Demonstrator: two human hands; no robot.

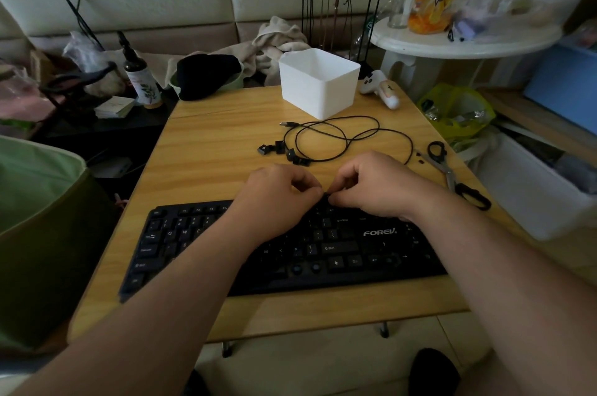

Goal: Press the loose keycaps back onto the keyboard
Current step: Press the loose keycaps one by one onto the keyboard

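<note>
Item list, left to right, as I read it from the head camera.

Off the table's left edge: a spray bottle [139, 72] standing upright, then a black cloth bundle [206, 75] at the table's far left corner.

On the wooden table [206, 150]: the black keyboard [323, 253] lies along the near edge. Beyond it, a small cluster of loose keycaps [280, 150] sits just beside the coiled black cable [336, 137], some touching the cable's loop. A white plastic bin [318, 82] stands behind the cable; a white game controller [381, 88] lies to its right. Scissors [452, 174] lie near the table's right edge.

Grip: my left hand [277, 198] and right hand [374, 185] meet over the keyboard's far edge, fingers of both curled, fingertips together on one small dark keycap [326, 195]. The left thumb and forefinger pinch it; the right fingertips close on it from the other side.

Obscured: both hands and forearms cover the keyboard's middle and upper rows, so I cannot tell which socket the keycap sits over, nor whether it is seated. The scene is dim; key legends on the left are barely legible.
</note>
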